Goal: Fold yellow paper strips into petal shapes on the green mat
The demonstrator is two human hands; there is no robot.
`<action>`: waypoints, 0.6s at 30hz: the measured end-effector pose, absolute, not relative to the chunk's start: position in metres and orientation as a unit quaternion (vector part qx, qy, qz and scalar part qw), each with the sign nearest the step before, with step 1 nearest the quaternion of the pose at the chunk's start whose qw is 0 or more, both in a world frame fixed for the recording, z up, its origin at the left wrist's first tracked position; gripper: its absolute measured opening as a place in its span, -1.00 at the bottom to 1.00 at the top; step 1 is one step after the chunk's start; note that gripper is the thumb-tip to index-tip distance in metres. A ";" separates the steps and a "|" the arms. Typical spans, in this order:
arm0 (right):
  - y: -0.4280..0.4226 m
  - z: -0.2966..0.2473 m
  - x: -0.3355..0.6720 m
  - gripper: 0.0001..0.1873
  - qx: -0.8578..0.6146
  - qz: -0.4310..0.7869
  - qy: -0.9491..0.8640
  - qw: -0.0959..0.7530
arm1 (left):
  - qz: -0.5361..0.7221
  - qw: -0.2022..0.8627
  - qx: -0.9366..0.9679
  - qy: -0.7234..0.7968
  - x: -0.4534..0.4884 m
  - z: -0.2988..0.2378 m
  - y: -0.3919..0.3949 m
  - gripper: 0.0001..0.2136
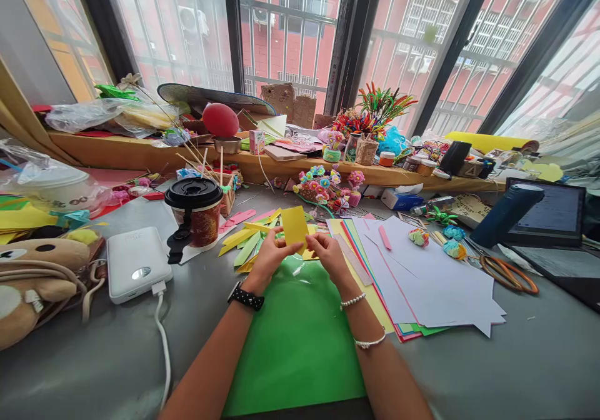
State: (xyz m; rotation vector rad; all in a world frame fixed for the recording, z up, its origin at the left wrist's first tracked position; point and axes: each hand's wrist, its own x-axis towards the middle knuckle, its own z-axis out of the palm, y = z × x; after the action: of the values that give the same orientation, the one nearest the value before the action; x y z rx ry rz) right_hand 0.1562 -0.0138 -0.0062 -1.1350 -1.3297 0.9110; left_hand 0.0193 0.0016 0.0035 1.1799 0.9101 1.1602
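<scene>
Both hands hold a small yellow paper rectangle (294, 225) upright over a glossy green sheet (295, 339) on the grey table (539, 357). My left hand (269, 256) pinches the paper's lower left edge; a black watch is on that wrist. My right hand (328, 252) pinches the lower right edge, with bead bracelets on its wrist. Behind the hands lie cut yellow, green and pink paper strips (246, 235).
A lidded coffee cup (194, 210) and a white power bank (135, 262) with cable sit left. A plush bear (32, 282) lies far left. A stack of white and coloured paper (431, 276), scissors (509, 273), a dark bottle (506, 214) and a tablet (553, 217) are right.
</scene>
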 end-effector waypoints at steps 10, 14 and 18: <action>-0.016 -0.007 0.152 -0.65 -0.535 0.242 -0.574 0.571 | 0.462 0.601 0.517 0.397 0.022 0.002 -0.001 -0.36; -0.015 -0.009 0.152 -0.66 -0.513 0.289 -0.554 0.588 | 0.457 0.602 0.527 0.388 0.022 0.002 -0.001 -0.36; -0.013 -0.011 0.156 -0.67 -0.475 0.379 -0.535 0.587 | 0.447 0.594 0.546 0.387 0.019 0.004 -0.001 -0.43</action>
State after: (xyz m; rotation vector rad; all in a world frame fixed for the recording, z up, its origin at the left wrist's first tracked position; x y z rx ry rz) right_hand 0.1557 -0.0127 -0.0109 -1.1065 -1.2482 0.8836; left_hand 0.0193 -0.0012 0.0039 1.2684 0.8986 1.0389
